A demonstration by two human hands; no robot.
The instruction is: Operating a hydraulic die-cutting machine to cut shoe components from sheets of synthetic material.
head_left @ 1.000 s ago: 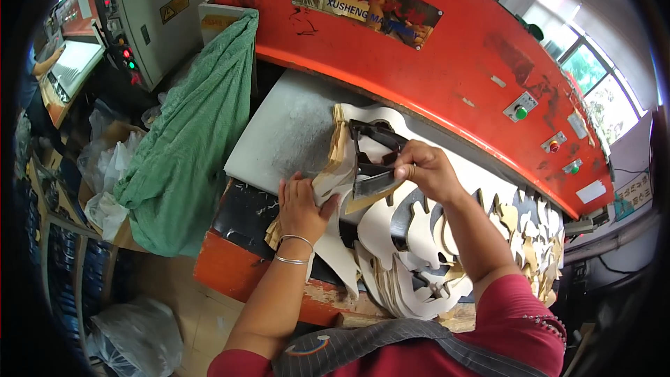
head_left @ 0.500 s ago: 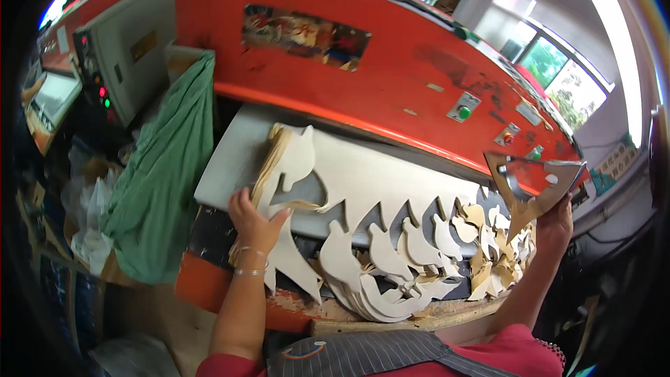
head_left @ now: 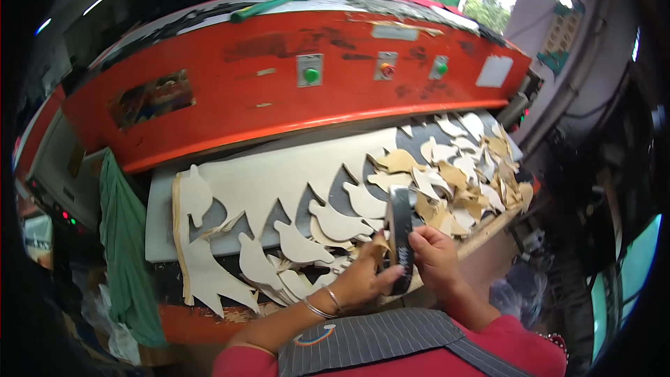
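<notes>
Both my hands meet over the front edge of the work surface at a metal cutting die [head_left: 400,237], a dark band turned nearly edge-on. My right hand [head_left: 436,258] grips its right side, thumb up against it. My left hand [head_left: 359,279] is closed at its left side, with the thumb laid on the band. A small tan piece [head_left: 380,248] shows by the left fingers; whether they pinch it is unclear. Behind lies a stack of cream sheet material [head_left: 300,167] with curved notches along its near edge. Curved cut pieces [head_left: 300,243] lie along those notches.
A red press machine [head_left: 230,63] with green and red buttons spans the back. Tan and white scraps [head_left: 474,174] are heaped at the right of the pale board [head_left: 159,227]. Green cloth [head_left: 125,251] hangs at the left, and a wooden ledge [head_left: 488,234] runs along the front.
My right hand has brought the cutting die down and inward from the raised right side. My left hand has left the stack's left edge and joined it. The view has swung right.
</notes>
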